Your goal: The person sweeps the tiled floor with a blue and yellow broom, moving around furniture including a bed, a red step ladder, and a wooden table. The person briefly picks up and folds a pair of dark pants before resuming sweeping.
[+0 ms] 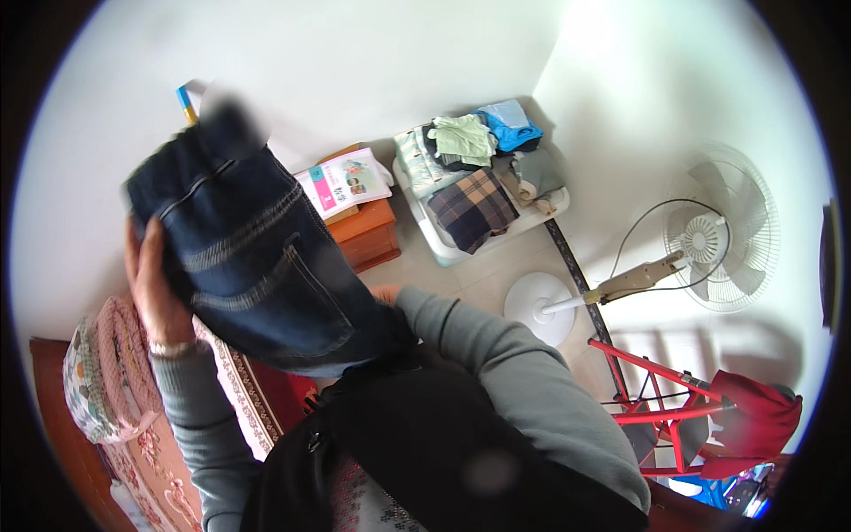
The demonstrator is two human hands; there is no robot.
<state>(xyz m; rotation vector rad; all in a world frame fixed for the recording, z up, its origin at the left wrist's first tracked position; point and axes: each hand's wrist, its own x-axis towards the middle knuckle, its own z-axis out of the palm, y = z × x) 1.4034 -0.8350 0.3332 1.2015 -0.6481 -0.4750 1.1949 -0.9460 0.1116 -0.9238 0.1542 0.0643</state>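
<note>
A dark blue denim garment (266, 266), likely jeans, is held up before me, with light stitching and a back pocket showing. At its left edge is my left hand (156, 286), the garment between the thumb and fingers as far as can be seen. My right hand (385, 293) is mostly hidden behind the denim's lower right side; only a bit of skin shows beyond the grey sleeve, so its grip cannot be made out. The garment's upper end is blurred.
A white tub (439, 246) holds folded clothes, beside a wooden nightstand (365, 233) bearing a booklet (352, 179). A standing fan (705, 239) and a red-framed ladder (671, 412) with a red cloth are at right. Folded bedding (120, 366) lies on the bed at left.
</note>
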